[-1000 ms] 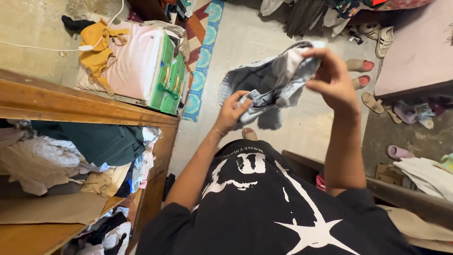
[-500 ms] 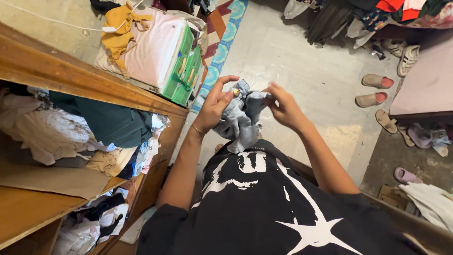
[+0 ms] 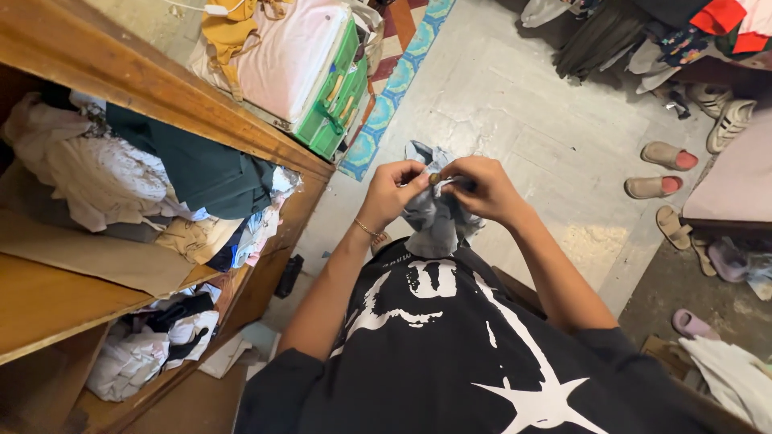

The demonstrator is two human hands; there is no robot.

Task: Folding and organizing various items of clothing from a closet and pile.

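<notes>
A light blue denim garment (image 3: 434,217) hangs bunched in front of my chest, gripped by both hands. My left hand (image 3: 394,193) pinches its top edge, a thin bracelet on the wrist. My right hand (image 3: 481,189) pinches the same edge from the other side. Between the fingertips sits a small round metal button (image 3: 434,178). Below the hands is my black shirt with a white print (image 3: 450,337).
An open wooden cupboard (image 3: 161,104) on the left holds piled clothes on two shelves. A green drawer unit (image 3: 334,96) with pink and yellow cloth on top stands beyond it. Sandals (image 3: 663,157) and shoes lie on the grey floor at right, beside a bed (image 3: 736,181).
The garment was held spread out high a second ago; both hands have come together and lowered, bunching it. The fingers now meet at the button. The view has shifted left and down.
</notes>
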